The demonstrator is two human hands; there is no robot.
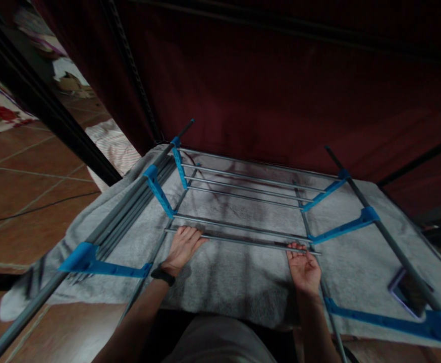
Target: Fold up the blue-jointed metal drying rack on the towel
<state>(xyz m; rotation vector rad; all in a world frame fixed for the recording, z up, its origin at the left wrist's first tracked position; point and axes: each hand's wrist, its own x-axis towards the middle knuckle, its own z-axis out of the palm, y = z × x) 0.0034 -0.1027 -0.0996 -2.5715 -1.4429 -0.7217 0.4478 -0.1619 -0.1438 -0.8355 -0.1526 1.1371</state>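
A thin grey metal rod [246,242] lies crosswise in front of me, just nearer than a similar rod fitted in the rack. My left hand [183,247], with a black band on its wrist, grips the rod near its left end, palm down. Near the right end, my right hand [304,268] is turned palm up, its fingers curled under the rod. The rack has grey side poles [387,239] joined by blue plastic brackets [162,196]. Several crossbars [243,194] span its far part. Another blue bracket [107,267] is close to my left forearm.
The rack rests on a grey blanket [224,282]. Several loose grey tubes [129,222] lie along the left side. A phone [409,292] lies at the right under a pole. A dark red curtain [266,91] hangs behind; tiled floor [35,186] shows at left.
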